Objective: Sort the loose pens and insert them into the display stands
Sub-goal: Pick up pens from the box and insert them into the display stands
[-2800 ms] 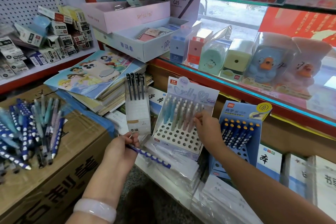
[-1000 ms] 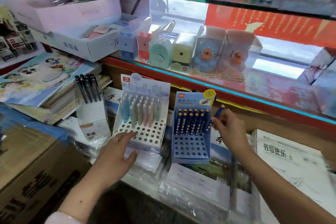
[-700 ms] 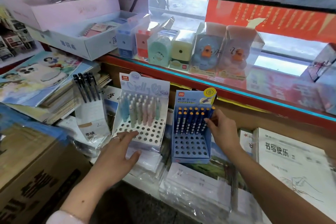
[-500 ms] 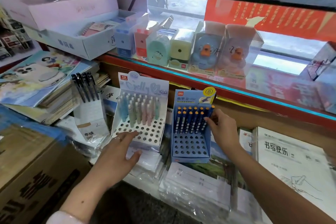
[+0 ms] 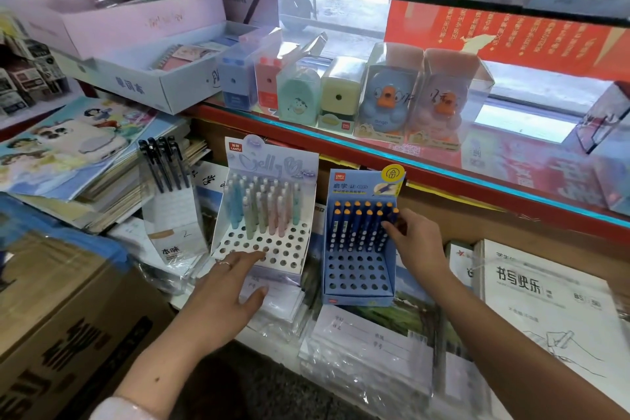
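The right hand point(image 5: 417, 242) has its grip pinched on a dark blue white-dotted pen with an orange cap point(image 5: 392, 220), which stands at the right end of the second row in the blue cardboard display stand point(image 5: 358, 286). The left hand point(image 5: 226, 286) grasps nothing; its straight fingers rest against the near edge of the white perforated cardboard stand point(image 5: 272, 257). That stand holds pastel pens point(image 5: 262, 206) in its far rows, near holes empty. The blue stand carries two far rows of matching dotted pens. Likely risks: a tilted pen could miss its hole and knock neighbours askew, or the light stand could slide on the slippery plastic-wrapped notebooks point(image 5: 368, 348).
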`<state>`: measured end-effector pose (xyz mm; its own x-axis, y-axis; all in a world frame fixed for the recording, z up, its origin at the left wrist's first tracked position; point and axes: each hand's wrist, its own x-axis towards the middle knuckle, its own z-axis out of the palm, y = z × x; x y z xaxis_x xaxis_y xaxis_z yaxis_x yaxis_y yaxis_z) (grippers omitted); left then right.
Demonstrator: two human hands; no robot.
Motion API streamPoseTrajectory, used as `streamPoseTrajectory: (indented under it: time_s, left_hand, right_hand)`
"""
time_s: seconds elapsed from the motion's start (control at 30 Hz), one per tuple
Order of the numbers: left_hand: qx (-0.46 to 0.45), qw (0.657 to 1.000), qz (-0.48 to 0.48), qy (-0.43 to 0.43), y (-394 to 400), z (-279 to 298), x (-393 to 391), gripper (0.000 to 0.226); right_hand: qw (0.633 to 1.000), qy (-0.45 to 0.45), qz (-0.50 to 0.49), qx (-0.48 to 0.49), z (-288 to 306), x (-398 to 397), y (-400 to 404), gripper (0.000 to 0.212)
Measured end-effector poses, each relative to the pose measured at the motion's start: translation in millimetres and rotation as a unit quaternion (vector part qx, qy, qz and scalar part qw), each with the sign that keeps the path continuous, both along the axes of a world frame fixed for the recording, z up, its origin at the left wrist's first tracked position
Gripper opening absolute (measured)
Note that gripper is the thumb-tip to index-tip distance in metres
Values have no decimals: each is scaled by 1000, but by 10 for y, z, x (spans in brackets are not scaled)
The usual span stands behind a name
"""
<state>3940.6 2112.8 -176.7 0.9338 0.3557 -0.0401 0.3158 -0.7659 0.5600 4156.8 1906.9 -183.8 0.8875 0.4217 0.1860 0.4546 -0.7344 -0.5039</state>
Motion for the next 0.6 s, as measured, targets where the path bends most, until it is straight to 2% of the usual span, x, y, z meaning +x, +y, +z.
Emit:
streamPoseTrajectory:
  time_s: [0.17,0.27,0.47,0.6]
  left_hand:
    - [-1,1000,0,1,-4,9,-13,53]
    - [0,1000,-2,3,-6,4,-9,53]
    - [-5,1000,-5,-1,-11,17,-21,52]
    - [-7,1000,-4,3,-11,42,-48,52]
  right_hand:
    - [999,-7,-6,53,13,-39,-12,22]
    - [999,-20,-9,46,0,-36,-12,21]
    - [999,14,-18,29,-15,3,0,23]
    - [997,10,-21,76,69,-61,-6,26]
